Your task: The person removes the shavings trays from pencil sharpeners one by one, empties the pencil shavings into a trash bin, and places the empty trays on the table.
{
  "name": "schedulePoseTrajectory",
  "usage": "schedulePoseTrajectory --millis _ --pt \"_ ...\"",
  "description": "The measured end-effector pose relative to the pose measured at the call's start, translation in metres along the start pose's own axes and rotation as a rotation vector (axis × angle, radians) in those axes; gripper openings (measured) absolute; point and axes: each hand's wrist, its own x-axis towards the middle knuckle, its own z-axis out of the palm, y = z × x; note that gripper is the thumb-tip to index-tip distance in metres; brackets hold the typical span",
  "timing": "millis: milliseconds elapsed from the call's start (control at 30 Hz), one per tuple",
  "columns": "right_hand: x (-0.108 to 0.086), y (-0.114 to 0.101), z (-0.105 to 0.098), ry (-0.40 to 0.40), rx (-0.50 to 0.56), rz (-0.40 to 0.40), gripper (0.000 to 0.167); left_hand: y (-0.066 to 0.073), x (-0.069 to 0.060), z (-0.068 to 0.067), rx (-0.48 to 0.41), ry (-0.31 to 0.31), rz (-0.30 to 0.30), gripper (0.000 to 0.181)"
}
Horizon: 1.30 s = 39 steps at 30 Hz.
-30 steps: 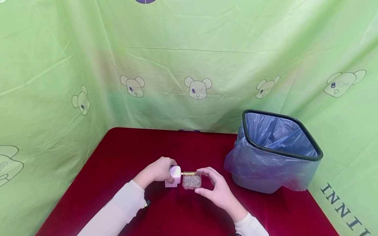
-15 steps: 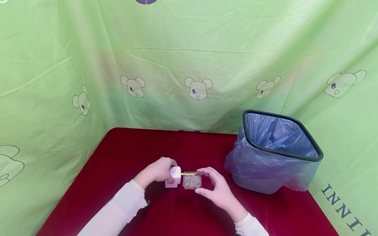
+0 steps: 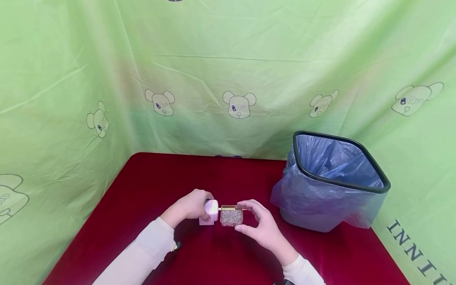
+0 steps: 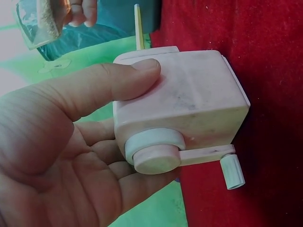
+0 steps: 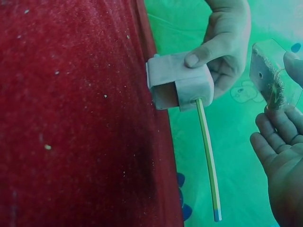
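My left hand (image 3: 194, 204) grips a pale pink hand-crank pencil sharpener (image 4: 184, 90), its thumb lying on the upper face. The crank handle (image 4: 232, 171) sticks out in the left wrist view. A yellow-green striped pencil (image 5: 208, 156) projects from the sharpener, and an open slot shows beside it in the right wrist view. Between thumb and fingers, my right hand (image 3: 263, 227) holds a clear shavings drawer (image 3: 231, 217) with grey-brown shavings inside. The drawer is apart from the sharpener, partly in front of the pencil in the head view.
A dark-rimmed trash bin (image 3: 320, 213) with a blue plastic liner (image 3: 338, 158) stands on the right of the red-covered table (image 3: 178, 174). Small crumbs dot the cloth. Green printed curtains (image 3: 213, 39) surround the table.
My right hand and the drawer have shifted very slightly upward in the head view, and a bit of pencil now shows beyond the fingertips. My left hand stays put with the sharpener.
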Motion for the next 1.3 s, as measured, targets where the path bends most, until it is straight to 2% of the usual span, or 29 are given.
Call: schedulePoseTrajectory --millis 100,333,467,733,1000,1300 --pt "0.002 -0.004 0.000 -0.002 0.004 -0.007 0.061 0.001 -0.001 0.000 0.004 0.009 0.007 0.052" --pt "0.008 -0.035 -0.003 -0.005 0.014 -0.033 0.055 0.000 -0.002 -0.001 0.005 0.007 -0.004 0.053" --pt "0.010 -0.043 -0.005 -0.002 0.008 -0.032 0.055 -0.001 -0.003 -0.002 -0.002 0.010 -0.006 0.052" --pt "0.011 -0.040 -0.005 0.003 0.031 -0.025 0.056 -0.002 -0.003 -0.001 -0.008 0.015 0.028 0.052" --pt "0.011 -0.011 -0.009 0.004 0.009 -0.021 0.058 -0.004 -0.002 0.001 -0.005 0.012 0.017 0.052" --pt "0.011 -0.016 -0.014 0.017 0.012 -0.037 0.057 -0.002 -0.003 -0.002 -0.017 -0.002 -0.018 0.055"
